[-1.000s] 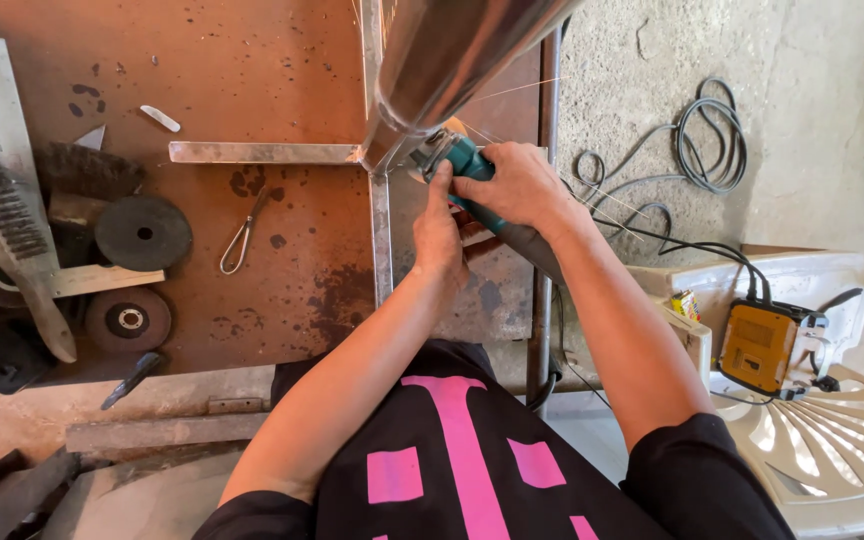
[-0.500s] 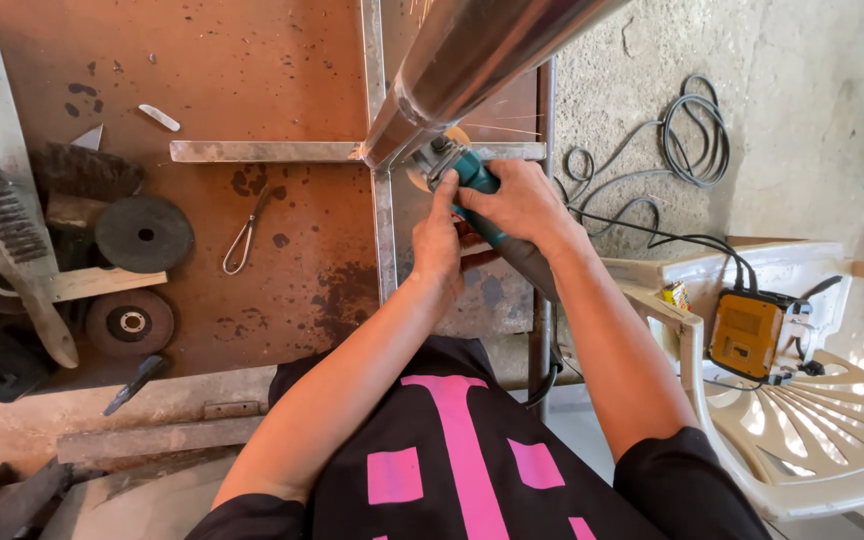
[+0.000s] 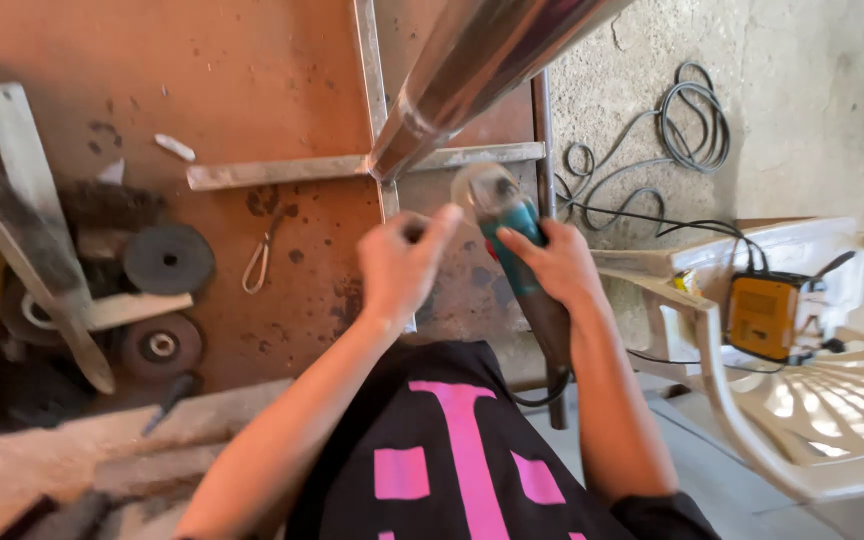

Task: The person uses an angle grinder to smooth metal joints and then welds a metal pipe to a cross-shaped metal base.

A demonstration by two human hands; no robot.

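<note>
Your right hand is closed firmly around the body of the teal and black angle grinder, and its round disc at the front looks blurred, so I judge that it is turning. The grinder sits just below the lower end of the long shiny steel pipe, near the place where the pipe comes down to the grey flat steel bar that lies across the rusty brown metal bench. Your left hand is curled into a loose fist just beside the grinder head, touching nothing that I can see, so the two hands are close but apart. About the progress I can judge only a little: the disc is near the pipe end but not clearly in contact, the joint area still looks rough and dull, so the grinding seems not finished; how much is already ground I cannot tell. The pipe is smooth and reflects light, while the bench is pitted and stained. On the left of the bench lie two dark round abrasive discs, a wire brush with dark bristles and a small wire clip. At the right stands a white plastic chair which carries a small yellow box-shaped machine, and black cables lie coiled on the grey concrete floor.
</note>
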